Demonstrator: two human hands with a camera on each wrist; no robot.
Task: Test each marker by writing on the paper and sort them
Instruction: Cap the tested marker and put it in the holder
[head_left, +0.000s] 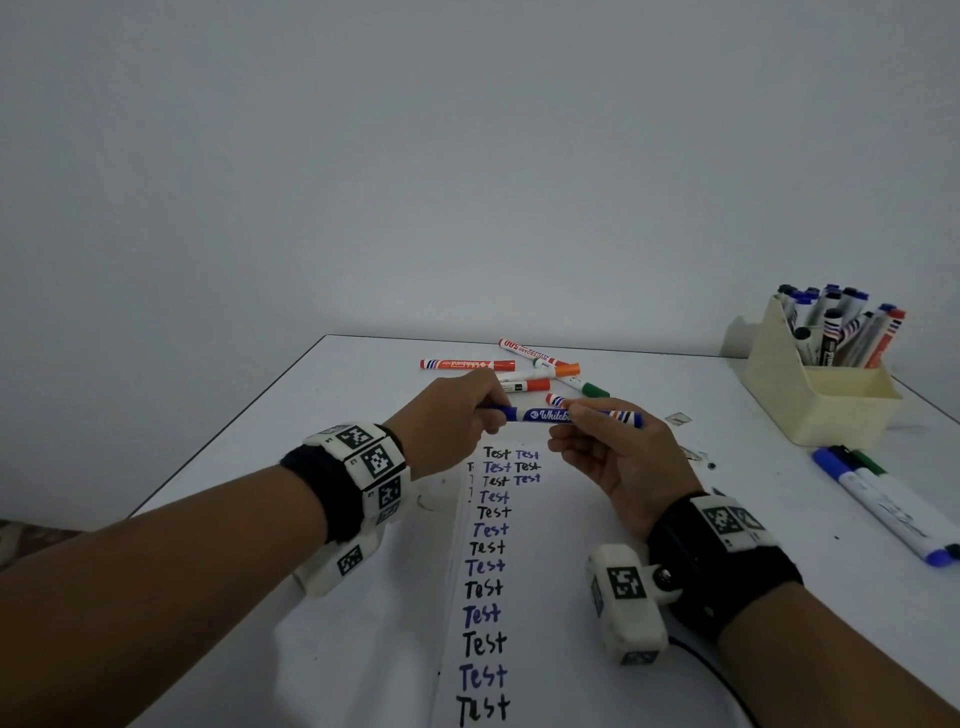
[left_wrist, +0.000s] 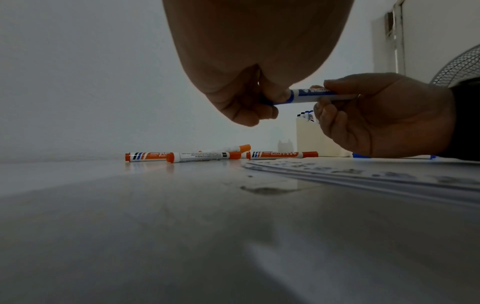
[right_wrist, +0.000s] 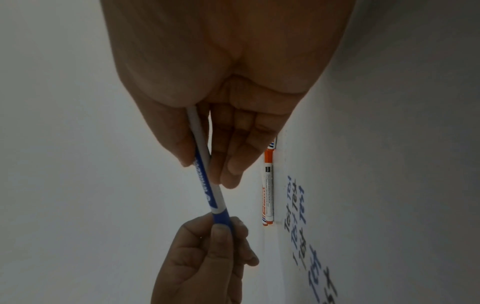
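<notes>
Left hand (head_left: 457, 410) pinched the blue marker's cap (head_left: 501, 414); right hand (head_left: 618, 452) gripped its barrel (head_left: 550, 415). A sudden tug risked inking fingers.

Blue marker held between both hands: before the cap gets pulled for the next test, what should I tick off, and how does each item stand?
1. Left hand pinches the cap end of the blue marker: ok.
2. Right hand grips the barrel: ok.
3. Cap seated or already loosening: cannot tell.
4. Marker held clear above the paper: ok.
5. Blank space on the paper beside the "Test" column: ok.
6. Sorting spots in view, the cream holder and the orange marker pile: ok.
</notes>
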